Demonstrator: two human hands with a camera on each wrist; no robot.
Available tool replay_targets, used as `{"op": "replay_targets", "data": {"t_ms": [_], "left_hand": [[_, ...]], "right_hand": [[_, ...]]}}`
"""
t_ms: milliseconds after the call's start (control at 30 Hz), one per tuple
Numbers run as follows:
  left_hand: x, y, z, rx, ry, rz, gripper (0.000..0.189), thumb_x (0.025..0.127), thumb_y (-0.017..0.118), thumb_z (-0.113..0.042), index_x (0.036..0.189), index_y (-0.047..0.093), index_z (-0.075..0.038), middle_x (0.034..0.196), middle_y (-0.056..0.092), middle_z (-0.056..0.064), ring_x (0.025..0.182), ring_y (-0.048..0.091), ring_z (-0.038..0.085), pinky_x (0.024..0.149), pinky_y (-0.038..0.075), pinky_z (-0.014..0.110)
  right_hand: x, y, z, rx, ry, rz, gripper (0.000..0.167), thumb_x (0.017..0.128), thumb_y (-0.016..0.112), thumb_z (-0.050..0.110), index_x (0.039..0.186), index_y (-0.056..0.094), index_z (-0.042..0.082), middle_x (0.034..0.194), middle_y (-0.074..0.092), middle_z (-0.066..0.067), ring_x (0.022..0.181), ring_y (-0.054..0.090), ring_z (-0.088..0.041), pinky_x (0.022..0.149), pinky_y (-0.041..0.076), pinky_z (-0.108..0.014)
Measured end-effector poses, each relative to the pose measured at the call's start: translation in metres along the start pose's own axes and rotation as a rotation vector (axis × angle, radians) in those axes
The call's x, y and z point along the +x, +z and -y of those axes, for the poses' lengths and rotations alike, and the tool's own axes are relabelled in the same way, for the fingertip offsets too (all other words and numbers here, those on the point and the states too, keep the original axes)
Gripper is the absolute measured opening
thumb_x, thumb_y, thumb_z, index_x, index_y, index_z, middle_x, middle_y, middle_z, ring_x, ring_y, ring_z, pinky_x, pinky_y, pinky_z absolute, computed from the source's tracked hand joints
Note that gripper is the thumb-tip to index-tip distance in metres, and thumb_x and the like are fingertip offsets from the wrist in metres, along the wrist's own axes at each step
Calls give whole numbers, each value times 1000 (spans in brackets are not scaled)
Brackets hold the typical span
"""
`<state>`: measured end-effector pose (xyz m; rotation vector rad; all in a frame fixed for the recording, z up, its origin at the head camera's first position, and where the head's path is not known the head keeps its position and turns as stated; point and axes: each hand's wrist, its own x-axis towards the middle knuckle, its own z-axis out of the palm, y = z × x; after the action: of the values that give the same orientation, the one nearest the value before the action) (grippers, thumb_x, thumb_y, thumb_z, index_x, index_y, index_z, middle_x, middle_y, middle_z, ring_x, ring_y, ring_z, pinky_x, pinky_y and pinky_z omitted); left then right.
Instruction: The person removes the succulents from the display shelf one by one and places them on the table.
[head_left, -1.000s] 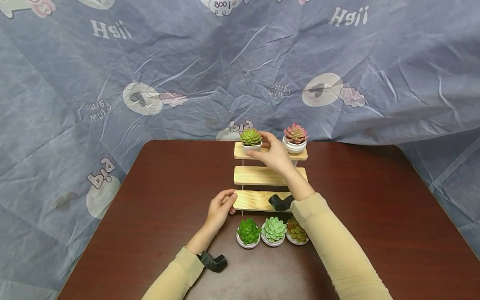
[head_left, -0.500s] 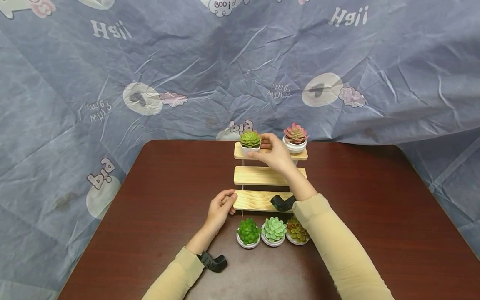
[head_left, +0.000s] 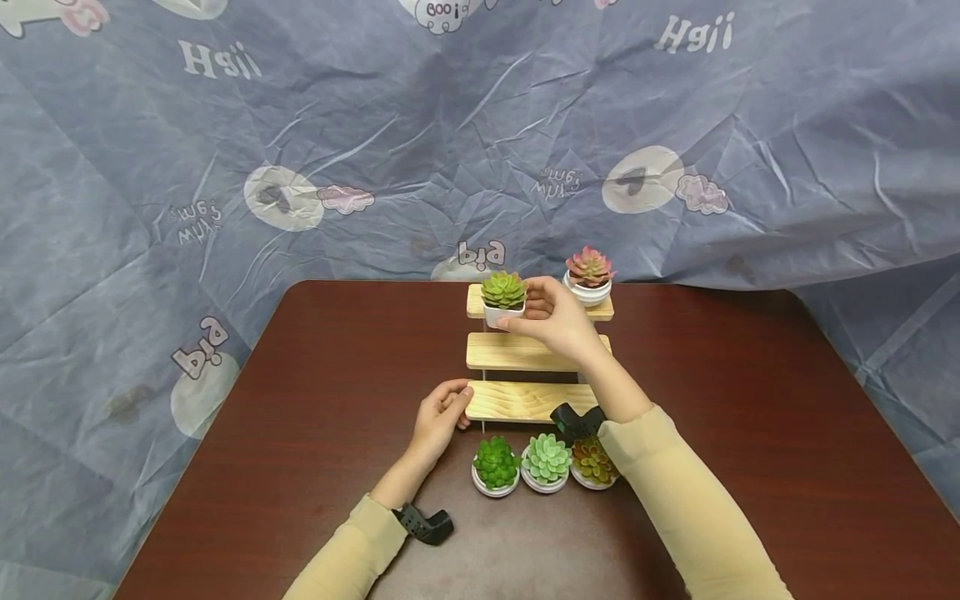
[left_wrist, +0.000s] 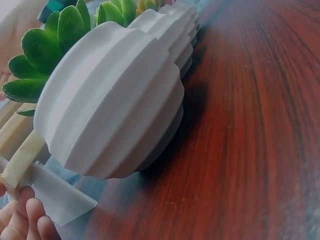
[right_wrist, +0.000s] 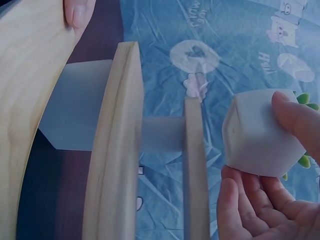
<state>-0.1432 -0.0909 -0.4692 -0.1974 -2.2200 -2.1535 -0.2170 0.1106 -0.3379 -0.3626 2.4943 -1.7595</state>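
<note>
A green succulent in a square white pot (head_left: 503,298) is gripped by my right hand (head_left: 562,321), thumb on the near side and fingers behind. In the right wrist view the pot (right_wrist: 262,132) hangs clear of the shelf boards, in front of the top one. My left hand (head_left: 442,414) pinches the left end of the lowest board of a three-tier wooden shelf (head_left: 525,402). On the top board's right end sits a pink succulent in a round white pot (head_left: 588,279).
Before the shelf stand a dark green succulent (head_left: 497,464), a pale green succulent (head_left: 547,461) and a reddish-brown succulent (head_left: 594,461), each in a ribbed white pot. The sleeve partly covers the last. A blue printed cloth (head_left: 420,150) hangs behind the brown table (head_left: 337,333).
My right hand has brought the square-potted succulent off the top board's left end, toward me and slightly downward. The left hand stays at the lowest board.
</note>
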Motion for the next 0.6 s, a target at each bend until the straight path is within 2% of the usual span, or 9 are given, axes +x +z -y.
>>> {"op": "replay_targets", "data": {"t_ms": [333,600], "left_hand": [[0,0,-1,-7,-1,8,27,96,54,-10,117,58,7,64,55,4,57,54,19,54,48,25],[0,-1,-2,-3,0,12,27,96,54,-10,117,57,7,65,55,7,58,54,23,55,49,27]], "right_hand": [[-28,-6,1,5,-18,2,67,73,83,19,127,48,1,120,55,-15,111,54,-29,94,46,-38],[-52,-14,-5,-60,9,2,72,74,82,25,132,46,2,127,53,-16,114,53,-31,96,43,-43]]}}
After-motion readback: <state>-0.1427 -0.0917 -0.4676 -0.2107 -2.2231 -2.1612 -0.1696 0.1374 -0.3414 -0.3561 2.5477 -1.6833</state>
